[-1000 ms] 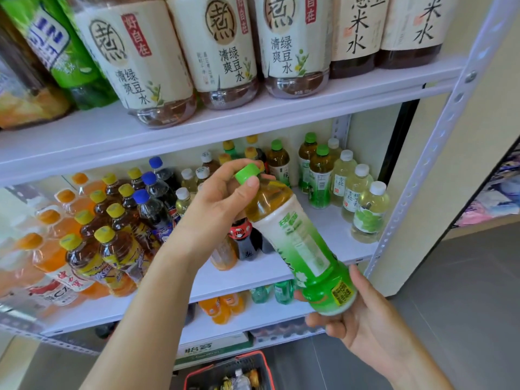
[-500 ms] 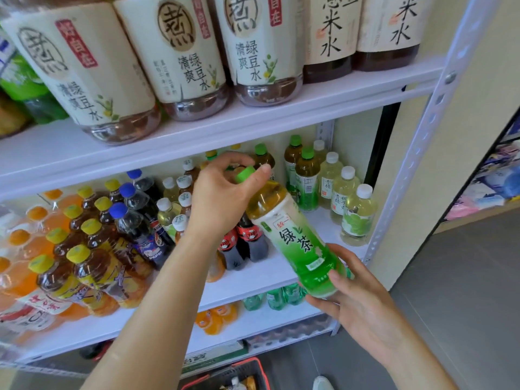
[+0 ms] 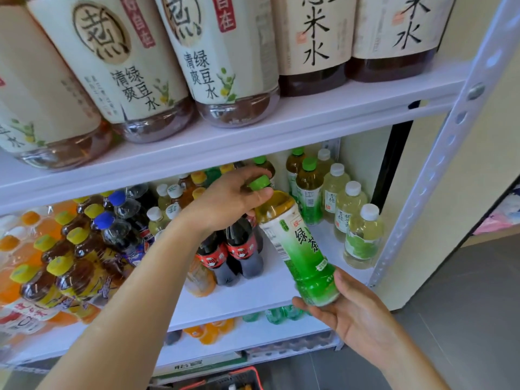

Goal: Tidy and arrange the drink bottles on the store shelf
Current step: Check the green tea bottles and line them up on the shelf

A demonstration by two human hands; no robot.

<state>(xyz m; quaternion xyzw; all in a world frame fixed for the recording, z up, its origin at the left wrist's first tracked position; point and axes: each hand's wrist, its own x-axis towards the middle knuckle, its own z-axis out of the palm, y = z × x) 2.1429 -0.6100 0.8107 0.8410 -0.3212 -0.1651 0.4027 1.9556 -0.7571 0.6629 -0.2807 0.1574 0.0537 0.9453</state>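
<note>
On the tilted bottle: "绿茶"

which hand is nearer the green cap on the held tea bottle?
Left. The left hand grips the neck, fingers curled right around the green cap. The right hand cups the base of the green tea bottle, at the opposite end.

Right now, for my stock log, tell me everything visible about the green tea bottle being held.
The green tea bottle is clear plastic with a green cap, amber drink at the shoulder and a white-to-green label. It tilts, cap toward the shelf. The left hand grips its neck; the right hand cups its base.
</note>
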